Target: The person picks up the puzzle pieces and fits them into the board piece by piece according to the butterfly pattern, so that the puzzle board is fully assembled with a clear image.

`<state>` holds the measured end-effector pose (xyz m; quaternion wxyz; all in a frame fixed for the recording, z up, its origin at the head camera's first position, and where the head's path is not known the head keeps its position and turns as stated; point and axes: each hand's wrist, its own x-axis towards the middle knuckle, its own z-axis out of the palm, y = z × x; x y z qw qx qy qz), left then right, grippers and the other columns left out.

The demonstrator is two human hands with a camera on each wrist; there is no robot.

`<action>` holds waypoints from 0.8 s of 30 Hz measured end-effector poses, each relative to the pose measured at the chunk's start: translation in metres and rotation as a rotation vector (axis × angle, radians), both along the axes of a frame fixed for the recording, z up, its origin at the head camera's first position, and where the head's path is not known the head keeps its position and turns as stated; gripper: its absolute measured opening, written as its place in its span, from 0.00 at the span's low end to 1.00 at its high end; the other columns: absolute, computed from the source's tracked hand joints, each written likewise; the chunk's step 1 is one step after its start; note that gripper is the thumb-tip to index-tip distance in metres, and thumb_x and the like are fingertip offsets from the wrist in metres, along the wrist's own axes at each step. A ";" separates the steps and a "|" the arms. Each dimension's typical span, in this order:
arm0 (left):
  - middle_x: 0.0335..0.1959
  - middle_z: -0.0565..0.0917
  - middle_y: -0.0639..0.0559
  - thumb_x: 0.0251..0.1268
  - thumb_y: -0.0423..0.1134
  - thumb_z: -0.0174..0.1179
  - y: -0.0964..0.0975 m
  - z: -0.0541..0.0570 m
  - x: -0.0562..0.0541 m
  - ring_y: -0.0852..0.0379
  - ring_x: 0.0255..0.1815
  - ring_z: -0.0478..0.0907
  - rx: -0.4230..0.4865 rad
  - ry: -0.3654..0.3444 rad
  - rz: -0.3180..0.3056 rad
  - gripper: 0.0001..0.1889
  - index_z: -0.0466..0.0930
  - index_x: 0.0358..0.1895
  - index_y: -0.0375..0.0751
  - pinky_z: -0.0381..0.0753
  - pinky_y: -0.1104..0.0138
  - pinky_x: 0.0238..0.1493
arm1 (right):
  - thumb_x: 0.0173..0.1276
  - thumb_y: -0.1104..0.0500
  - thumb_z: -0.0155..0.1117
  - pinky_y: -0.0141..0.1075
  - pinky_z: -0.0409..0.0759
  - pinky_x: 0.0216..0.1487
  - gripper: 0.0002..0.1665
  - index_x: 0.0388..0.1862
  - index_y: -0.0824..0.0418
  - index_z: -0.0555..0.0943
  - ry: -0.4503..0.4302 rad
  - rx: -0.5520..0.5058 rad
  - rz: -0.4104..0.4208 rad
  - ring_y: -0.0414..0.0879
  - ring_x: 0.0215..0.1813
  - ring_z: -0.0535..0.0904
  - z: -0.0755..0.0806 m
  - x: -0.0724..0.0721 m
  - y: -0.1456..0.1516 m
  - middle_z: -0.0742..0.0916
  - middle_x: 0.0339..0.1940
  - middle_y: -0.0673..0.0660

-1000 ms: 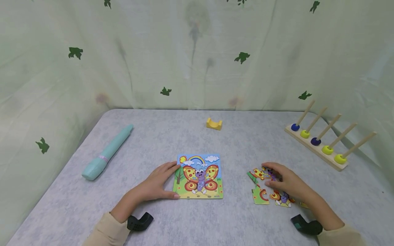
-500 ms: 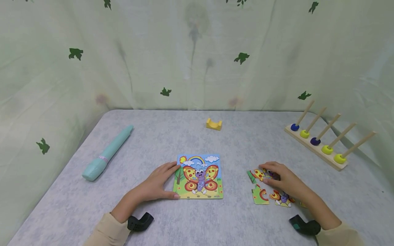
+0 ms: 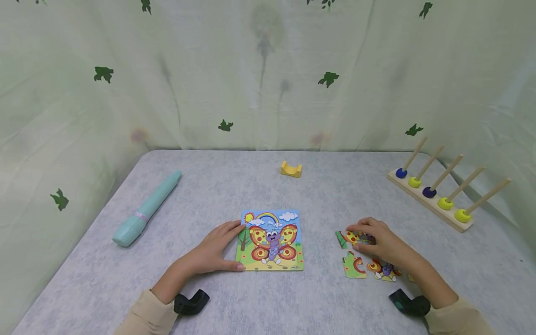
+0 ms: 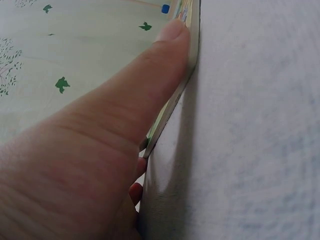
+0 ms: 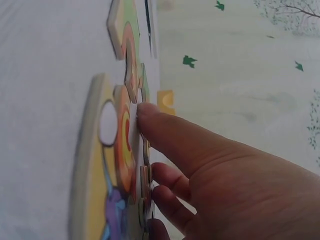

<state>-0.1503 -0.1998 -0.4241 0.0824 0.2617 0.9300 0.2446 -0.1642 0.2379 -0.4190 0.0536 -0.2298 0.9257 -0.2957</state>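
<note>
Between thumb and fingertips of right hand [image 3: 384,243], puzzle pieces [image 3: 353,237]

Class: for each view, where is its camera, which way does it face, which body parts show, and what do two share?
Head: worn on the head, facing forward and down at the table; left hand, right hand, sleeves visible.
Left wrist: on that wrist, facing along the puzzle board; left thumb and fingertips visible.
Right wrist: on that wrist, facing loose puzzle pieces; right thumb and fingers visible.
Shared: head and right wrist show the yellow block.
</note>
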 end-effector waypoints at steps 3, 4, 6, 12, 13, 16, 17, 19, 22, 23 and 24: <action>0.69 0.52 0.45 0.39 0.70 0.60 0.000 0.001 0.000 0.43 0.68 0.45 0.000 -0.001 0.001 0.54 0.53 0.69 0.42 0.48 0.46 0.62 | 0.57 0.50 0.65 0.53 0.67 0.48 0.23 0.51 0.56 0.77 0.028 -0.010 0.001 0.54 0.52 0.67 0.000 -0.001 -0.003 0.75 0.49 0.55; 0.69 0.52 0.45 0.39 0.70 0.60 0.000 0.001 0.000 0.43 0.68 0.45 0.000 -0.001 0.001 0.54 0.53 0.69 0.42 0.48 0.46 0.62 | 0.57 0.50 0.65 0.52 0.68 0.49 0.23 0.49 0.57 0.77 0.038 -0.010 0.000 0.53 0.52 0.68 -0.001 -0.001 -0.004 0.76 0.49 0.54; 0.69 0.52 0.45 0.39 0.69 0.60 0.000 0.001 0.000 0.43 0.68 0.45 0.001 0.001 -0.002 0.54 0.53 0.69 0.42 0.48 0.46 0.62 | 0.56 0.48 0.66 0.49 0.70 0.47 0.23 0.47 0.58 0.76 0.044 -0.011 -0.013 0.51 0.49 0.71 -0.001 -0.002 -0.006 0.77 0.47 0.54; 0.69 0.53 0.45 0.39 0.69 0.61 0.001 0.001 0.001 0.43 0.68 0.46 0.003 0.006 -0.003 0.53 0.54 0.69 0.42 0.48 0.46 0.62 | 0.55 0.49 0.67 0.40 0.73 0.38 0.24 0.46 0.60 0.76 0.046 -0.020 -0.051 0.43 0.39 0.72 0.005 0.000 -0.012 0.79 0.41 0.50; 0.69 0.53 0.45 0.39 0.69 0.60 0.000 0.001 0.001 0.43 0.68 0.46 0.003 0.006 -0.002 0.53 0.54 0.69 0.42 0.48 0.46 0.62 | 0.55 0.49 0.67 0.40 0.73 0.37 0.24 0.47 0.61 0.76 0.059 -0.025 -0.044 0.43 0.39 0.72 0.007 0.000 -0.013 0.79 0.40 0.50; 0.69 0.53 0.45 0.39 0.69 0.60 0.000 0.001 0.001 0.43 0.68 0.46 0.004 0.006 0.000 0.53 0.54 0.69 0.42 0.48 0.46 0.62 | 0.55 0.50 0.67 0.40 0.74 0.37 0.24 0.47 0.61 0.76 0.117 -0.047 -0.023 0.43 0.39 0.73 0.018 0.001 -0.019 0.80 0.40 0.48; 0.69 0.52 0.45 0.39 0.69 0.60 0.000 0.001 0.001 0.43 0.68 0.46 0.005 0.006 0.000 0.53 0.54 0.69 0.42 0.48 0.46 0.62 | 0.55 0.50 0.67 0.42 0.74 0.38 0.25 0.48 0.61 0.76 0.128 -0.061 -0.016 0.43 0.40 0.73 0.023 0.001 -0.022 0.80 0.41 0.48; 0.69 0.52 0.45 0.39 0.69 0.60 0.000 0.000 0.001 0.43 0.68 0.45 0.005 0.006 -0.001 0.53 0.53 0.69 0.43 0.48 0.46 0.62 | 0.55 0.50 0.67 0.43 0.74 0.39 0.24 0.48 0.61 0.77 0.171 -0.092 0.003 0.43 0.41 0.73 0.034 0.003 -0.031 0.80 0.41 0.47; 0.69 0.52 0.45 0.39 0.70 0.60 0.000 0.000 0.001 0.43 0.68 0.45 0.006 0.007 -0.001 0.53 0.53 0.69 0.43 0.48 0.46 0.62 | 0.54 0.51 0.68 0.42 0.74 0.41 0.23 0.48 0.58 0.77 0.238 -0.170 0.035 0.42 0.41 0.73 0.048 0.007 -0.050 0.80 0.41 0.44; 0.69 0.52 0.45 0.39 0.70 0.60 0.000 0.000 0.000 0.43 0.68 0.45 0.006 0.010 -0.001 0.53 0.54 0.69 0.43 0.48 0.46 0.62 | 0.54 0.51 0.68 0.41 0.74 0.41 0.23 0.48 0.57 0.77 0.260 -0.198 0.046 0.41 0.42 0.73 0.052 0.008 -0.057 0.79 0.41 0.44; 0.69 0.52 0.45 0.39 0.70 0.59 0.000 0.000 0.000 0.43 0.68 0.46 0.005 0.012 -0.002 0.54 0.54 0.69 0.43 0.48 0.46 0.61 | 0.54 0.52 0.69 0.40 0.73 0.41 0.22 0.47 0.56 0.77 0.280 -0.228 0.058 0.41 0.42 0.73 0.056 0.010 -0.065 0.79 0.41 0.43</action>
